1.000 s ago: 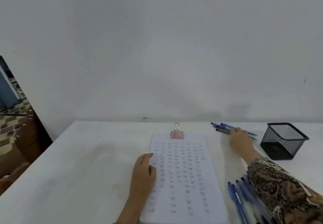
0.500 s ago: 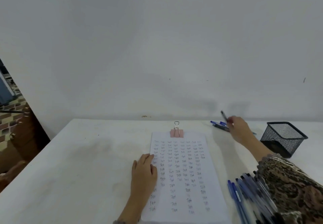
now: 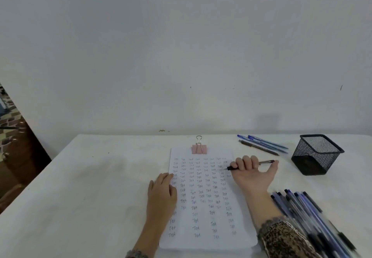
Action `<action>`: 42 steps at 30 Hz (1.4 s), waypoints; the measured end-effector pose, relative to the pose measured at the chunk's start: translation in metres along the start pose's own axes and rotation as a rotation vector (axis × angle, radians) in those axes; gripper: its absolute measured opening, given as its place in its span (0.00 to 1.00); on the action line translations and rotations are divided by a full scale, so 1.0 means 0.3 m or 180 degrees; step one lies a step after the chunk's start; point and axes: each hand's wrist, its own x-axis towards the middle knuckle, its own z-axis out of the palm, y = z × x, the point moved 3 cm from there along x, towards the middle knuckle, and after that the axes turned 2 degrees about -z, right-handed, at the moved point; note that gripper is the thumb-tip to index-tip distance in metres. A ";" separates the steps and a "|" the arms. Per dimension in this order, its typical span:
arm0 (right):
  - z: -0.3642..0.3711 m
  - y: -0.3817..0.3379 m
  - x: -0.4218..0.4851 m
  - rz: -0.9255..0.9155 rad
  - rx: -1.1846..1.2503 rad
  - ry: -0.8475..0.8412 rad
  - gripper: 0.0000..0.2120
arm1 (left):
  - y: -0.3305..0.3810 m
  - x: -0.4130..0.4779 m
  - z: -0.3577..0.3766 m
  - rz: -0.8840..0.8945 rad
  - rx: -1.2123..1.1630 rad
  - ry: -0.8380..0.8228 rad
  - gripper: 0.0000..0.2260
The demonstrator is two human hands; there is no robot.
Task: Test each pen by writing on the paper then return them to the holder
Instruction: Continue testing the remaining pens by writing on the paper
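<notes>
A white paper covered in rows of handwritten words lies on the table, held at its top by a pink binder clip. My left hand rests flat on the paper's left edge. My right hand grips a dark pen lying nearly level, its tip over the paper's right edge. A black mesh holder stands at the right with nothing showing above its rim. Three pens lie behind my right hand. Several blue pens are heaped at the lower right.
The white table meets a bare white wall at the back. Dark wooden furniture stands beyond the table's left edge. My patterned right sleeve covers part of the pen heap.
My right hand took a dark pen from the group at the back, lifted it, and brought it down and left to the paper's right edge. My left hand stayed on the paper.
</notes>
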 end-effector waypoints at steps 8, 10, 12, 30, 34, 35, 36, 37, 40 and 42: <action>-0.067 -0.020 -0.005 -0.0178 -0.0141 0.0120 0.21 | -0.001 -0.001 0.004 -0.0008 0.0042 0.0007 0.17; -0.077 -0.025 -0.008 -0.0233 -0.0095 0.0122 0.20 | 0.000 -0.002 0.004 -0.0009 0.0052 0.0002 0.17; -0.077 -0.027 -0.013 -0.0278 0.0009 0.0093 0.21 | 0.001 -0.002 0.005 -0.0004 0.0069 0.0002 0.17; -0.041 -0.016 0.019 -0.0244 -0.1666 0.0263 0.18 | 0.002 -0.005 0.003 -0.0014 -0.0018 0.0001 0.17; -0.032 -0.030 0.018 -0.0374 -0.1063 0.0296 0.16 | -0.001 -0.006 0.005 -0.0006 -0.0027 -0.0002 0.17; -0.029 -0.037 0.015 -0.0434 -0.0966 0.0308 0.17 | -0.001 -0.006 0.005 -0.0002 -0.0027 -0.0003 0.17; -0.027 -0.044 0.015 -0.0497 -0.0918 0.0338 0.18 | -0.002 -0.006 0.006 0.0001 -0.0032 0.0000 0.17; -0.026 -0.049 0.016 -0.0559 -0.0881 0.0332 0.17 | -0.002 -0.006 0.005 0.0004 -0.0034 0.0004 0.17; -0.011 -0.048 0.010 -0.0648 -0.0730 0.0144 0.07 | -0.003 -0.003 0.005 0.0006 -0.0022 -0.0003 0.17; -0.006 -0.042 0.000 -0.0600 -0.0559 0.0074 0.12 | -0.003 -0.003 0.006 0.0001 -0.0014 -0.0007 0.17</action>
